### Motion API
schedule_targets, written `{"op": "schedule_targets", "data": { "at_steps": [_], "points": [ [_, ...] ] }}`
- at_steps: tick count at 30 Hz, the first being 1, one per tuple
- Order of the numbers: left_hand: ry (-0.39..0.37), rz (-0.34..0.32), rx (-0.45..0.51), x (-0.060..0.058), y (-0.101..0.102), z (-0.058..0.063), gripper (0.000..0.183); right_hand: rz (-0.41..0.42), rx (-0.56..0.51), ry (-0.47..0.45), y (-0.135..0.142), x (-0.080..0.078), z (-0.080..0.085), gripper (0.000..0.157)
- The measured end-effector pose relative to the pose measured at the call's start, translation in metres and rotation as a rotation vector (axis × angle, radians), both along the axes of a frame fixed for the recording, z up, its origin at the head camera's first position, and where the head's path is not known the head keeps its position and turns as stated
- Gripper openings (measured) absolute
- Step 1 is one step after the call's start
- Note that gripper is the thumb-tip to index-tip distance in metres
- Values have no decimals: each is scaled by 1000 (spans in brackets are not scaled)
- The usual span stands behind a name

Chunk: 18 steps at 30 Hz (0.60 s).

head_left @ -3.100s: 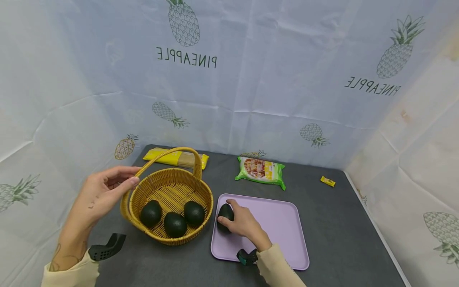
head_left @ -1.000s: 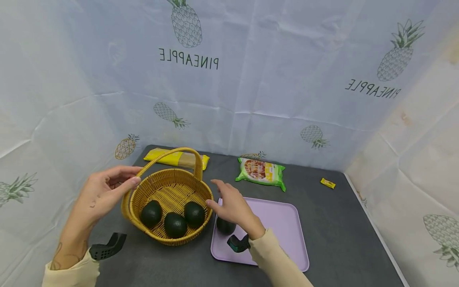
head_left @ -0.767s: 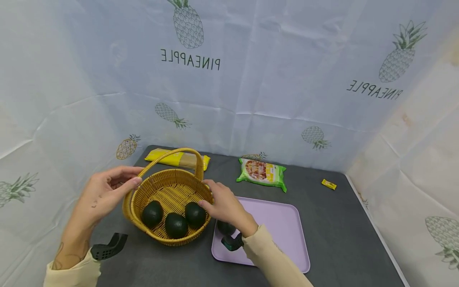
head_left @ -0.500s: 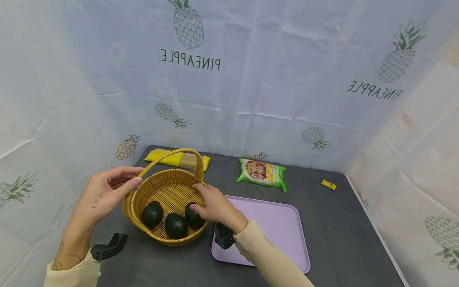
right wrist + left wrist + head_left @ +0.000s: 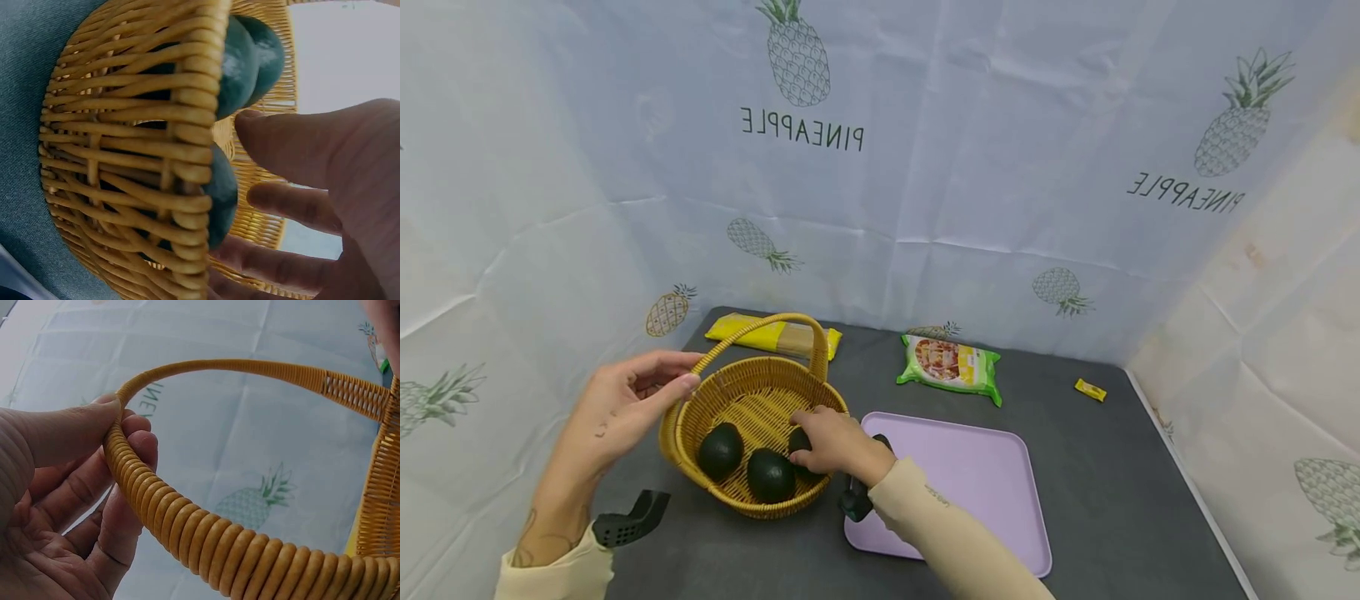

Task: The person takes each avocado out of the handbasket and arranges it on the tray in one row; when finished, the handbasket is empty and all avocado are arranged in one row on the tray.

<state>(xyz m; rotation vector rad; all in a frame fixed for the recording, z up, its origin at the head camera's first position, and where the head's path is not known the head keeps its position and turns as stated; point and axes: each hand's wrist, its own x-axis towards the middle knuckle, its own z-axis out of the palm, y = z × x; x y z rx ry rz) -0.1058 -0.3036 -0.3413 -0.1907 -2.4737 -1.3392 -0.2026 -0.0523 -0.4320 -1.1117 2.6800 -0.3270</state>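
Observation:
A yellow wicker basket (image 5: 760,400) stands left of the tray, several dark green avocados (image 5: 720,452) in it. My left hand (image 5: 632,408) pinches its raised handle (image 5: 187,528) between thumb and fingers. Into the basket's right side reaches my right hand (image 5: 831,442), fingers spread around the rightmost avocado (image 5: 223,197). Gaps show between thumb, index finger and that fruit in the right wrist view; whether the other fingers touch it I cannot tell. Another avocado (image 5: 882,442), mostly hidden by my right wrist, lies on the lilac tray (image 5: 970,483).
Behind the basket lies a yellow packet (image 5: 760,333). A green food packet (image 5: 950,367) sits behind the tray, and a small yellow wrapped piece (image 5: 1090,389) at the far right of the dark table (image 5: 1120,492). Pineapple-printed curtains (image 5: 925,167) enclose the back and sides.
My right hand has let go of the avocado on the tray and moved left over the rim into the basket. My left hand has stayed on the handle.

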Motion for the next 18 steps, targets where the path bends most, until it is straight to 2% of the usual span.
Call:
{"op": "schedule_targets", "data": {
  "at_steps": [6, 18],
  "points": [
    [2, 1, -10, 0, 0, -1, 28, 16, 53, 31, -5, 0, -5, 46],
    [-6, 1, -7, 0, 0, 0, 28, 12, 65, -46, -10, -6, -11, 51]
  ]
}}
